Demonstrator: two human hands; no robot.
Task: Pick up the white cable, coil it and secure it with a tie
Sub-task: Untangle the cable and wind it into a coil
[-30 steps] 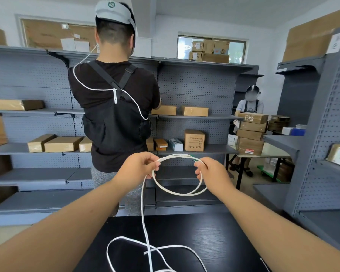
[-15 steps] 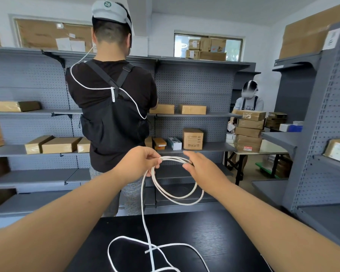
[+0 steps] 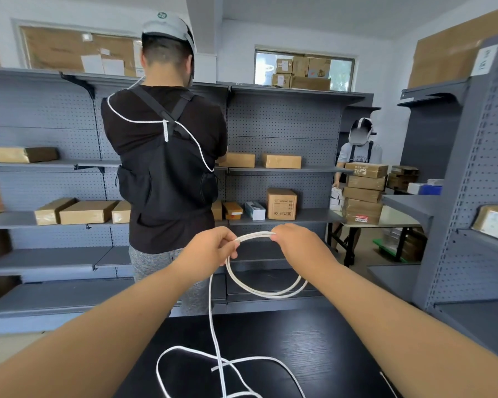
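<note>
one white cable (image 3: 266,293), one coil begun: two turns, perhaps three, hang in the air above the table (image 3: 328,354), and their top run lies flat from 9 to 3 o'clock between the two hands. the left hand (image 3: 210,248) has its fingers curled round the bunched strands at the coil's 10 o'clock. the right hand (image 3: 295,242) pinches the same bunch at about 1 o'clock, its fingertips mostly hidden behind the knuckles. the relation that matters is the free length: it leaves the left hand, drops straight toward 6 o'clock, then sprawls on the table in one big loose loop with crossing strands. so the slack lies toward 7 o'clock of the right hand, which would likely have to fetch the next turn from there while the left holds the bunch. no tie is in view.
</note>
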